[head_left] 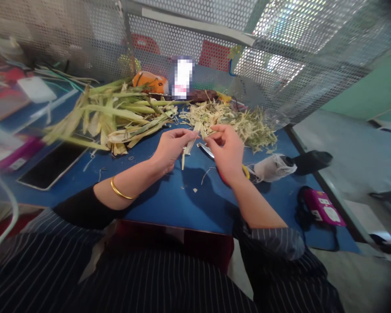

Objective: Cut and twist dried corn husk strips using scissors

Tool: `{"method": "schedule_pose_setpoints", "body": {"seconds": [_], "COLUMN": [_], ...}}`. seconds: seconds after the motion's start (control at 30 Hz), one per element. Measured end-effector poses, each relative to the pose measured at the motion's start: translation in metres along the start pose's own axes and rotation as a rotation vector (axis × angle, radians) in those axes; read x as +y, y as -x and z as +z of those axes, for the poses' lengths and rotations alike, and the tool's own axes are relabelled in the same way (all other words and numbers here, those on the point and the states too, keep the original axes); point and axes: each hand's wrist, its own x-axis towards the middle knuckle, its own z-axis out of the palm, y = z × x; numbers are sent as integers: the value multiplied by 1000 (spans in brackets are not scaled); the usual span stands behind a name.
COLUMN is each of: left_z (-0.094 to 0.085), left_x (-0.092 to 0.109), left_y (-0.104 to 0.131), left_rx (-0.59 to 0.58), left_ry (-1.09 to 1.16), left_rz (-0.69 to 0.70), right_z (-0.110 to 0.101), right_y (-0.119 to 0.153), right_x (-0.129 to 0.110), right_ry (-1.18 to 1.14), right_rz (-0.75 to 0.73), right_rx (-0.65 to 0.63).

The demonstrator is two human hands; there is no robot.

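Note:
My left hand (176, 145) is closed, thumb against fingertips, on a pale, flat leaf strip (191, 141) that hangs toward the table. Just to its right, my right hand (227, 150) has its thumb and fingers drawn together by the strip's edge; whatever they pinch is too small to make out. Beneath the right hand lies a pair of scissors (206, 150), its blade showing and its handle partly hidden. Long green-yellow leaves (117, 113) are heaped beyond my left hand. Behind my right hand spreads a pile of short, pale leaf pieces (231, 119).
On the blue table (182, 208) stand a white thread spool (275, 168) and a black cone (313, 161) at right, near a purple box (326, 208). A dark phone (55, 167) lies left. An orange packet (150, 82) and lit screen (183, 78) stand before the perforated metal panel (189, 37).

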Motion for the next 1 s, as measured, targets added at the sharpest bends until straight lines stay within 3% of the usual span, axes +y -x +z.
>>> {"method": "schedule_pose_setpoints", "body": {"seconds": [0.1,0.2,0.33,0.57,0.73,0.93,1.0], "left_z": [6,9,9,9,12,12,11], "left_x": [-6,-11,-11,-14,-14,-19,-20], "left_y": [8,9,5,6,9,11,11], "left_rx": [-88,-71,30,-40,-25,-36,-32], "left_ry": [-11,35,52,8,-6,-145,-171], "left_rz": [-20,-32,-34,-27,-28,230,249], "right_z": [-1,1,-2,-4,-4,-5,-5], "right_y": [19,28,26,19,17,19,21], "right_x": [-10,-16,-18,-11,-9,-7,-9], "right_ry": [117,134,5,-230,-330,-131,-107], "right_rz": [-66,-62,33,129,203,218,181], "right_rx": [56,68,54,-92,-72,-153,-175]}}
